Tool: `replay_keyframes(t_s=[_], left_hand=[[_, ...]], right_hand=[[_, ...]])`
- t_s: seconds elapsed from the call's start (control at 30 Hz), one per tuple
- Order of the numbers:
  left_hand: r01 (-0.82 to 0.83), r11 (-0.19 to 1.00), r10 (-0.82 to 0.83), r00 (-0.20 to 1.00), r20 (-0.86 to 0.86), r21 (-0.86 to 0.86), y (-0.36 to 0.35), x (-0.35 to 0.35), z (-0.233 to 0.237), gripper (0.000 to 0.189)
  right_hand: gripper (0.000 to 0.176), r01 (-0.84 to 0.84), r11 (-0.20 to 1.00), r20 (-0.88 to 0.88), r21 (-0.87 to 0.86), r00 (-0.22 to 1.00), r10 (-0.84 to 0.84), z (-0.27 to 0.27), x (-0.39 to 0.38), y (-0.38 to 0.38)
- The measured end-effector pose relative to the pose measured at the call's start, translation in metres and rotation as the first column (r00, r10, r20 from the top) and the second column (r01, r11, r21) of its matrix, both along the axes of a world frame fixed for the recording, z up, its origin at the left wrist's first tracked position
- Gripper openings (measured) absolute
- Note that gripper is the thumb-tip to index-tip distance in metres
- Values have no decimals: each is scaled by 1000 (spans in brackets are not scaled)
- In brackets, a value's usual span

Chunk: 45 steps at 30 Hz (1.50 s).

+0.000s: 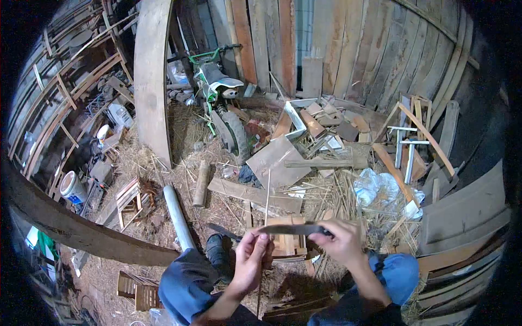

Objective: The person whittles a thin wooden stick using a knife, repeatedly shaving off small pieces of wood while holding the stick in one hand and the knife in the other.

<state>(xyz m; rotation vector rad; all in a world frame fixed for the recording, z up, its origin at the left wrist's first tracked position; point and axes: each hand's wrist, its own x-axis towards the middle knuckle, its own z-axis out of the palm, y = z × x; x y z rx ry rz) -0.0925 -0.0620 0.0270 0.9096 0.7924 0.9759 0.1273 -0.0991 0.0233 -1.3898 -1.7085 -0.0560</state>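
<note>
My right hand (342,237) is closed round the dark handle of a knife (291,229), whose flat blade points left toward my other hand. My left hand (252,255) pinches a thin wooden stick (268,198) that stands nearly upright and passes below the hand. The blade's tip end meets the stick at my left fingertips. A dark narrow strip (224,232) sticks out to the left of those fingers; what it belongs to is unclear. Below the blade sits a small stack of wooden pieces (288,244) between my knees.
A dirt bike (220,87) stands at the back. Scrap wood (337,119) and a plastic bag (375,187) lie ahead and to the right. A pale pipe (178,217) and a log (202,183) lie left of centre. A curved beam (98,233) crosses the left side.
</note>
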Motion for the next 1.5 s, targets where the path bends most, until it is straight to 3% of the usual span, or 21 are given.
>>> replay_keyframes(t_s=[0.1, 0.27, 0.3, 0.43, 0.53, 0.87, 1.0, 1.1, 1.17, 1.2, 1.23, 1.27, 1.33, 1.37, 1.47, 1.5], left_hand=[[21, 993, -23, 1000, 19, 118, -2, 6, -10, 24], [90, 993, -92, 996, 18, 82, -10, 19, -8, 16], [203, 979, -204, 978, -41, -22, -7, 7, -10, 13], [136, 988, -130, 989, 70, -80, -11, 15, -15, 16], [95, 995, -93, 995, 47, -33, -12, 15, -16, 16], [132, 982, -142, 988, -65, -133, -18, 13, 5, 21], [140, 982, -153, 983, -102, -129, -10, 10, 8, 26], [165, 975, -171, 985, -33, -147, -8, 9, 3, 20], [128, 973, -133, 991, -13, -194, -9, 4, 6, 18], [82, 973, -83, 997, 5, -215, -7, -2, 8, 19], [64, 996, -67, 997, -33, -67, -5, -13, -1, 27], [54, 995, -54, 999, 5, -84, -3, -22, -4, 28], [22, 992, -20, 1000, 16, -122, 2, -18, 7, 29], [19, 992, -15, 999, 35, -121, 2, -15, 5, 29], [58, 988, -51, 997, 55, -141, 4, -5, 0, 35], [45, 981, -27, 995, 97, -189, 1, -2, -1, 38]], right_hand=[[34, -66, 997, 64, -29, 996, 68, 1, -17, 4], [35, -78, 997, 67, 19, 995, 76, 1, -26, 11], [35, -75, 997, 73, 27, 995, 73, 2, -27, 11], [33, -95, 995, 34, 5, 995, 95, 3, -29, 9], [34, -94, 996, 39, 1, 995, 93, 6, -29, 9], [36, -136, 991, 40, 4, 990, 136, 4, -14, 7], [37, -77, 994, 21, 78, 997, 76, 3, -2, 10], [36, -49, 998, 116, 39, 992, 44, 0, 10, 8], [29, 80, 990, 201, -115, 978, -56, -9, 21, 2], [28, 251, 957, -4, -144, 967, -254, -2, 38, 2], [27, 407, 890, -204, -206, 872, -446, 7, 53, 1], [27, 413, 888, -216, -203, 865, -452, 10, 56, -5], [28, 364, 920, -74, -146, 923, -377, 17, 63, -11], [30, 305, 951, 73, -39, 950, -302, 16, 54, -13], [34, 232, 967, 16, -105, 973, -232, -6, 25, -11], [34, 141, 989, 21, -44, 990, -141, -1, 12, -11]])
